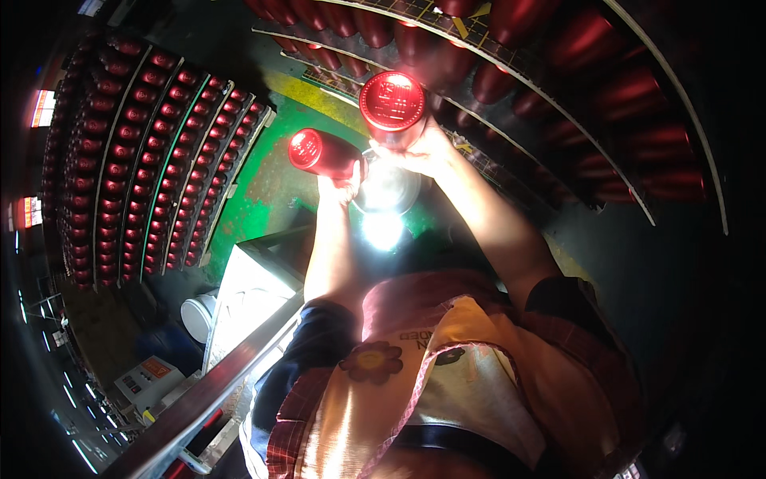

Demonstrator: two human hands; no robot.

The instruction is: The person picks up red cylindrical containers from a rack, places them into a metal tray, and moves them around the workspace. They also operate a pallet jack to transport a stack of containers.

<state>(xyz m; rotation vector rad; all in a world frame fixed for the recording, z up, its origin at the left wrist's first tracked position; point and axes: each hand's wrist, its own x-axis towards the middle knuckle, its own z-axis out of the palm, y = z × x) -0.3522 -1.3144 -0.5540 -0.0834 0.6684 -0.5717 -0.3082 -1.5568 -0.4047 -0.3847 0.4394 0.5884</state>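
My left hand [341, 188] is closed around a shiny red bottle [321, 153], which lies tilted with its round base turned up and to the left. Higher and to the right, my right hand [421, 152] grips a second red bottle [392, 102], its embossed base facing me. The necks of both bottles are hidden. Just beneath the hands shines a very bright white lamp [383, 230], and glare washes out part of my fingers. The two bottles are close together but apart.
Layered stacks of red bottles [152, 160] rise on the left, and shelves of larger-looking red bottles [574, 96] curve over the upper right. Nearby are a metal rail [247, 351], a white bucket [197, 317], a grey control box [149, 382] and the green floor [259, 172].
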